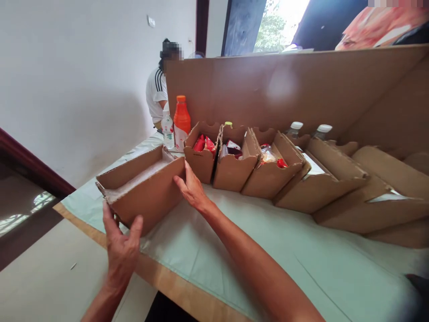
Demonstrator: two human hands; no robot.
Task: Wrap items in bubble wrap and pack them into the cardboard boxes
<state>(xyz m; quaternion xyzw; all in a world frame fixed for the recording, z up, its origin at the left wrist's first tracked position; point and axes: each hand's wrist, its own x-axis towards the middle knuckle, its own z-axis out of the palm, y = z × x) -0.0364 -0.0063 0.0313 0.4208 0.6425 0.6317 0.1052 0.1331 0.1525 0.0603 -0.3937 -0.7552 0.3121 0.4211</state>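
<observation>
A narrow open-topped cardboard box (147,192) stands at an angle near the left end of the table, with whitish, translucent plastic-looking material (140,180) inside. My left hand (122,239) grips its near left end, thumb against the long front side and fingers round the end. At the opposite end my right hand (192,188) holds the corner, its thumb on the front side and the other fingers partly hidden. Just beyond that hand, another cardboard box (200,166) contains red packets (204,144).
Several similar boxes with packets run to the right, including one cardboard box (234,173). An orange bottle (182,118) and a clear bottle (166,129) stand behind. A tall cardboard panel (268,89) rises at the back. A person (157,91) sits beyond the pale-green-covered table (248,232).
</observation>
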